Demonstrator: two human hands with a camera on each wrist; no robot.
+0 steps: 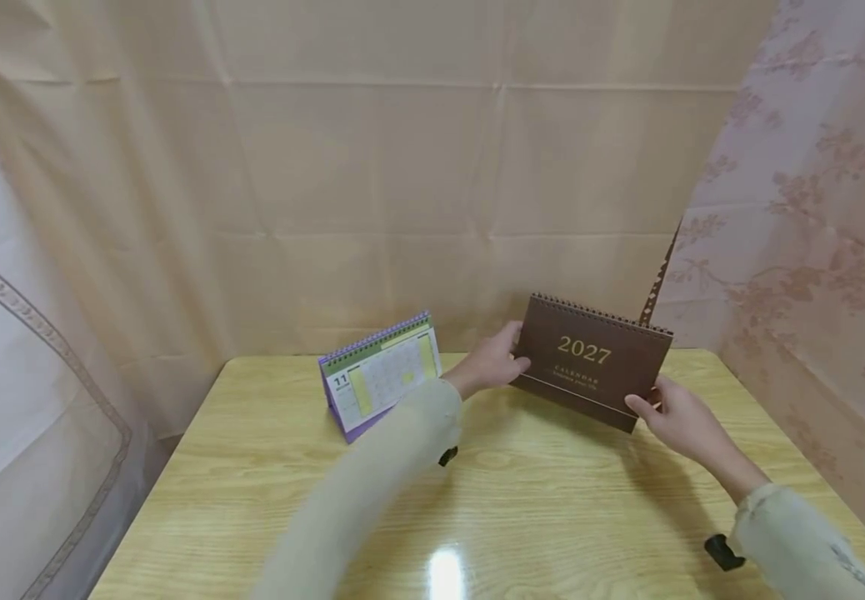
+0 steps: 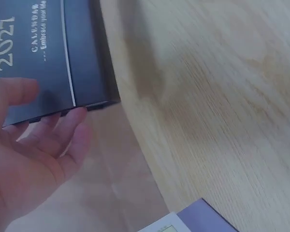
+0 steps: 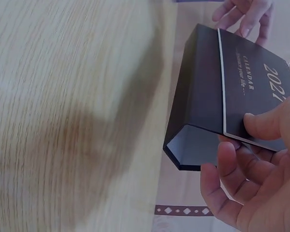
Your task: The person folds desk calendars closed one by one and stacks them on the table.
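Observation:
A dark brown desk calendar (image 1: 590, 354) with gold "2027" lettering and a spiral along its top is held between both hands, tilted down to the right. My left hand (image 1: 491, 358) grips its left edge, thumb on the front cover and fingers behind. At the lower right side, my right hand (image 1: 683, 417) pinches the cover edge, with the thumb on the front. The right wrist view shows the open triangular end of the calendar (image 3: 208, 96) and its pale inside. Left of it, a purple and green desk calendar (image 1: 380, 375) stands on the table, its page marked 11.
The wooden table (image 1: 537, 508) has a beige curtain (image 1: 372, 167) behind it. A pink floral curtain (image 1: 815, 275) hangs at the right and a white one (image 1: 20, 358) at the left.

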